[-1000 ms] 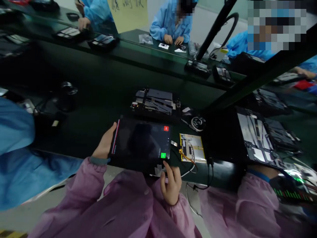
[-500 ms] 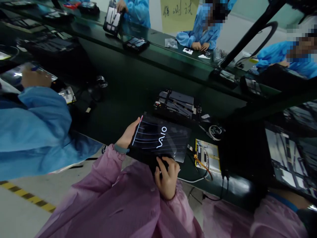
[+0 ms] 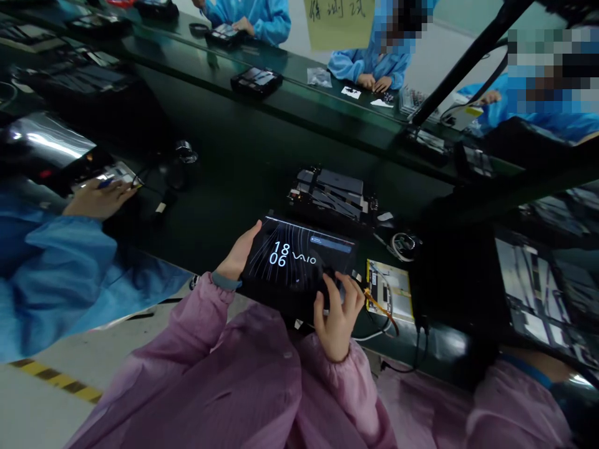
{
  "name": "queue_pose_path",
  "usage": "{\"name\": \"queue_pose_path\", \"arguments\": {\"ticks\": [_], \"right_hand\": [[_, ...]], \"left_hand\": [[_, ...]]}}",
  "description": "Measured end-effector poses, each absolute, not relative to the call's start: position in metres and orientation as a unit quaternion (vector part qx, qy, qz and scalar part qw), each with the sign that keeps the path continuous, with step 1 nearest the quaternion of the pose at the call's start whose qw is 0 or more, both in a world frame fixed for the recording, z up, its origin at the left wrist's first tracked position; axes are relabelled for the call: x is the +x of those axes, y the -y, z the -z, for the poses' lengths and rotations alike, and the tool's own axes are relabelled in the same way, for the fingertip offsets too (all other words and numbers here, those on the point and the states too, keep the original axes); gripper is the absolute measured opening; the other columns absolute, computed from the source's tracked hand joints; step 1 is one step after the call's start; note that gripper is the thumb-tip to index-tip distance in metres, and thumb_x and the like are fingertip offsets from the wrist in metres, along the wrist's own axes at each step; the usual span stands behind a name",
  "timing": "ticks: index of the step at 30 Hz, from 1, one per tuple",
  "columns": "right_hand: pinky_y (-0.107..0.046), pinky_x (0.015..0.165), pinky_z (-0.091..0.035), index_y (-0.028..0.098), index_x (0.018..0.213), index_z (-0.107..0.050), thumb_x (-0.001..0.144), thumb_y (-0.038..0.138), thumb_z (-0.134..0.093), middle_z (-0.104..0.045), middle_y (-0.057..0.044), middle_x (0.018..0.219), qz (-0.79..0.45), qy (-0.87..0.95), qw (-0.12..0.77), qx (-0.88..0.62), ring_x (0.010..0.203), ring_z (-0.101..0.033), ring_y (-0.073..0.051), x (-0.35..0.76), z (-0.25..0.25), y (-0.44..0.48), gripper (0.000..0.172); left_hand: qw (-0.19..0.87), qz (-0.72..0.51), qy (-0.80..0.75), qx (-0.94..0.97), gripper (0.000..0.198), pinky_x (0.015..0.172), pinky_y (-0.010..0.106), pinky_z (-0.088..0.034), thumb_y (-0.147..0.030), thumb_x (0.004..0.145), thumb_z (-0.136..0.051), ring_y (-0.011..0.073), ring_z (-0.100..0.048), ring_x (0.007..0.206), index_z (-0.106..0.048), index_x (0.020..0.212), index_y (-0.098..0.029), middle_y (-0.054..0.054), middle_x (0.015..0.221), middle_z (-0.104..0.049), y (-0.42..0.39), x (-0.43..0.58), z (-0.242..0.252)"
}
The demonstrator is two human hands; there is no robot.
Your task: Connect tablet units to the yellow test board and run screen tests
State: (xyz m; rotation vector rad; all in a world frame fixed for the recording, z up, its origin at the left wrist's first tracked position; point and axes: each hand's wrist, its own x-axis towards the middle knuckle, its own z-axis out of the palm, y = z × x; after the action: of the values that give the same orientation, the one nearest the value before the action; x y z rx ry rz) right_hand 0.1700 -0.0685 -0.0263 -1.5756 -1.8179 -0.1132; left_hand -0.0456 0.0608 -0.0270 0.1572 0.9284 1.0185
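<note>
At the near edge of the surface point(image 3: 224, 187), the left hand point(image 3: 238, 254) gripped the lit tablet point(image 3: 294, 259) by its left edge while the right hand point(image 3: 337, 315) touched its screen with fingers point(image 3: 349, 293) spread

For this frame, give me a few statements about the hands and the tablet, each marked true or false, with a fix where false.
1. The left hand grips the left edge of the tablet. True.
2. The tablet's screen is dark. False: it is lit and shows 18 06 and a logo.
3. The right hand touches the screen's lower right part. True.
4. The opened panel with an orange cable lies left of the tablet. False: it lies to its right.
</note>
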Motion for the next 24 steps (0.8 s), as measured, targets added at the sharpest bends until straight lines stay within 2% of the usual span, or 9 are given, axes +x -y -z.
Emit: {"name": "queue_pose_path", "arguments": {"ticks": [4,7,9,14,18,24], "right_hand": [[-0.056,0.103,-0.035,0.025,0.118,-0.065,0.089,0.025,-0.056,-0.05,-0.011,0.133,0.017,0.756,0.301,-0.58,0.126,-0.04,-0.033,0.162,0.036,0.081,0.03],[-0.061,0.105,-0.029,0.025,0.124,-0.062,0.09,0.032,-0.056,-0.046,-0.012,0.14,0.031,0.751,0.27,-0.601,0.13,-0.036,-0.036,0.154,0.034,0.062,0.035],[-0.062,0.106,-0.028,0.024,0.13,-0.058,0.091,0.033,-0.056,-0.042,-0.014,0.144,0.053,0.73,0.282,-0.62,0.133,-0.033,-0.037,0.152,0.027,0.044,0.041],[-0.059,0.105,-0.034,0.024,0.137,-0.049,0.091,0.024,-0.053,-0.043,-0.014,0.14,0.057,0.709,0.341,-0.615,0.132,-0.035,-0.035,0.163,0.017,0.041,0.047],[-0.057,0.102,-0.038,0.025,0.13,-0.055,0.089,0.018,-0.053,-0.045,-0.013,0.136,0.015,0.728,0.34,-0.595,0.129,-0.037,-0.034,0.168,0.031,0.075,0.042],[-0.056,0.1,-0.04,0.023,0.122,-0.06,0.088,0.016,-0.054,-0.047,-0.011,0.135,-0.043,0.756,0.321,-0.569,0.128,-0.038,-0.033,0.157,0.053,0.103,0.035]], "left_hand": [[0.77,-0.455,-0.442,0.069,0.033,0.073,0.033,-0.058,-0.04,0.094,-0.052,0.0225,-0.071,0.077,-0.068,0.102,-0.012,0.01,0.085,-0.074,-0.061,-0.046,0.022],[0.774,-0.442,-0.447,0.068,0.036,0.073,0.033,-0.058,-0.042,0.095,-0.05,0.0223,-0.071,0.076,-0.068,0.101,-0.012,0.01,0.084,-0.074,-0.061,-0.046,0.019],[0.77,-0.449,-0.447,0.079,0.036,0.073,0.033,-0.058,-0.042,0.094,-0.05,0.0222,-0.071,0.077,-0.069,0.1,-0.012,0.01,0.084,-0.074,-0.06,-0.046,0.02],[0.755,-0.475,-0.438,0.111,0.033,0.08,0.034,-0.058,-0.04,0.093,-0.053,0.023,-0.071,0.085,-0.069,0.102,-0.013,0.008,0.089,-0.075,-0.058,-0.046,0.024],[0.753,-0.476,-0.439,0.115,0.034,0.085,0.034,-0.057,-0.039,0.092,-0.054,0.0237,-0.071,0.09,-0.068,0.108,-0.013,0.008,0.094,-0.075,-0.059,-0.046,0.023],[0.791,-0.43,-0.426,0.092,0.04,0.078,0.033,-0.059,-0.044,0.093,-0.051,0.0242,-0.072,0.084,-0.068,0.107,-0.011,0.01,0.089,-0.075,-0.061,-0.049,0.026]]}}
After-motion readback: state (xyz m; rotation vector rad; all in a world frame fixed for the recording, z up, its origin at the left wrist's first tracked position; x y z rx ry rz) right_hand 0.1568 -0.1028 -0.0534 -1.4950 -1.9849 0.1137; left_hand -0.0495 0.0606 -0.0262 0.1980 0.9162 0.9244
